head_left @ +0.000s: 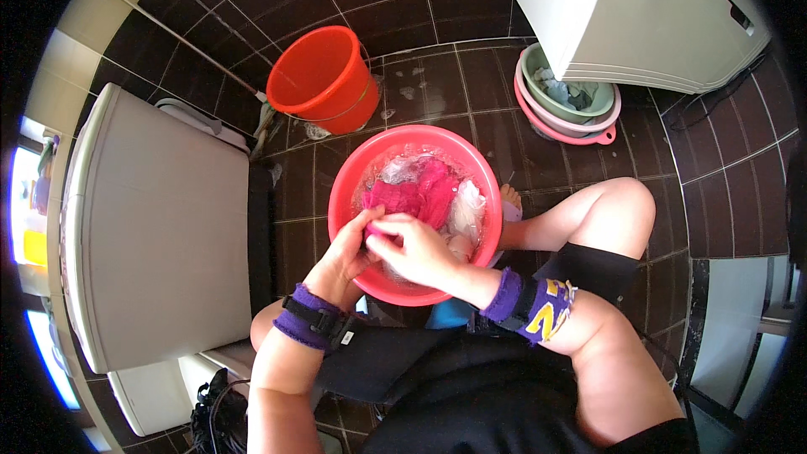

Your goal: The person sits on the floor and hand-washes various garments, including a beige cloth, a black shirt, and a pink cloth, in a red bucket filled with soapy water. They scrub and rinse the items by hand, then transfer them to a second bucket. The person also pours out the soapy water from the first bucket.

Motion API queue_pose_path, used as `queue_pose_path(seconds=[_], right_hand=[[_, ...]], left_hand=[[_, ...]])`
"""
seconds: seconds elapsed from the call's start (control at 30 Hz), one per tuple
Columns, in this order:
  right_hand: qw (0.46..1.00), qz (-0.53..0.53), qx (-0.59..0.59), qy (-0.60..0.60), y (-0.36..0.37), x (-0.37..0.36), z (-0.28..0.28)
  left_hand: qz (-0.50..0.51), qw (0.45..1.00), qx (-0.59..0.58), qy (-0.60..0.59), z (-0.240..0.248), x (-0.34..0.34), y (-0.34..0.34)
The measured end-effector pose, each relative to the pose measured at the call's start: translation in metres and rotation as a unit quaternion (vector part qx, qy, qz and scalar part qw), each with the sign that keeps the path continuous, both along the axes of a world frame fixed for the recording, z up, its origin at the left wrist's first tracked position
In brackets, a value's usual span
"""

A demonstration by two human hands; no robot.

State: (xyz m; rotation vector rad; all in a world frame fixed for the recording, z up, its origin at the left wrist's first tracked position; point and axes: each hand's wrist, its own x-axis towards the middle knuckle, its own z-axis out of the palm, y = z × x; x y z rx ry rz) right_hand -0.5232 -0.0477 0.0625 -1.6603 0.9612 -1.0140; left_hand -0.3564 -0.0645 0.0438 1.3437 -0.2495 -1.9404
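A round pink basin (343,189) with water and wet laundry stands on the floor between my legs. In it lie a bright pink cloth (429,189) and a whitish cloth (467,208). My left hand (346,245) and my right hand (409,248) meet over the basin's near left side, both closed on the pink cloth. A bunched bit of it shows between the fingers; the rest of the grip is hidden. Purple bands circle both my forearms.
An orange-red bucket (324,80) stands behind the basin to the left. Stacked basins (527,88) with grey cloth sit at the back right, beside a white appliance (622,17). A grey-topped cabinet (168,235) borders the left. Dark tiles (437,92) cover the floor.
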Motion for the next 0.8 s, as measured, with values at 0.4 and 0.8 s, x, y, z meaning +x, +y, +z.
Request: queue_pose_path(seconds=[0.4,0.8], right_hand=[[0.530,0.022,0.727,-0.437,-0.035,-0.036,-0.047],[0.554,-0.043,0.616,-0.558,-0.074,-0.014,-0.001]], left_hand=[[-0.033,0.936,-0.277,-0.215,0.123,-0.013,0.038],[0.109,0.960,-0.216,-0.142,0.080,0.086,0.027]])
